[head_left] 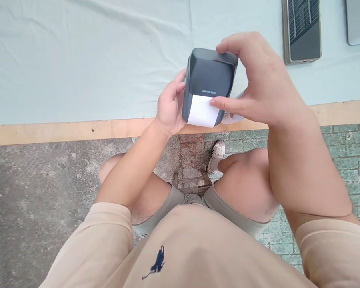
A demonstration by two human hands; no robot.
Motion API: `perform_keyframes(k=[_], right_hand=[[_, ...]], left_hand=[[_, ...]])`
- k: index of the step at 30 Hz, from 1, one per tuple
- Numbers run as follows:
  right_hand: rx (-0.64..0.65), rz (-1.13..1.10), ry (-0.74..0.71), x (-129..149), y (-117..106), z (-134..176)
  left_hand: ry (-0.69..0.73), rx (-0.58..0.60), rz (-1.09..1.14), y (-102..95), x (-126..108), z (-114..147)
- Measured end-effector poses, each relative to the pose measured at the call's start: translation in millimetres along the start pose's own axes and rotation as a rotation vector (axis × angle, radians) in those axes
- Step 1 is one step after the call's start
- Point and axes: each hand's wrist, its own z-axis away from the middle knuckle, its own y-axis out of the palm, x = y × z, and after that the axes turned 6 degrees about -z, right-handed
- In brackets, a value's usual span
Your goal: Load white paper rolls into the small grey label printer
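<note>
A dark grey label printer (211, 76) with "NIIMBOT" lettering is held up over the table's front edge, tilted slightly. A white paper label (202, 111) covers the lower part of its face. My left hand (171, 102) grips the printer from its left side, the fingers partly hidden behind it. My right hand (255, 76) is curled at the printer's right side. One fingertip rests on its top right corner, while the thumb lies over the label's upper right edge. Something pale, partly hidden, shows beneath the right thumb; I cannot make out what it is.
A pale green cloth (87, 60) covers the table, whose bare wooden edge (108, 129) runs across in front of me. Toward the back right lies a smartphone (304, 44), its screen showing reflections. A grey and white object (358, 24) is cut off at the right corner.
</note>
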Motion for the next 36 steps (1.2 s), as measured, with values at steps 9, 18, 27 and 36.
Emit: perform_keyframes(k=[9, 18, 27, 36], right_hand=[[-0.734, 0.090, 0.089, 12.8, 3.7, 1.4], [0.162, 0.372, 0.397, 18.4, 4.6, -7.8], [-0.161, -0.141, 0.335, 24.6, -7.2, -3.7], [-0.121, -0.297, 0.208, -27.7, -12.5, 5.6]], left_hand=[[-0.033, -0.007, 0.084, 1.5, -1.9, 1.6], [0.019, 0.080, -0.016, 2.7, 5.3, 7.6], [-0.063, 0.028, 0.020, -0.3, 4.1, 2.4], [-0.150, -0.048, 0.055, -1.6, -0.6, -2.5]])
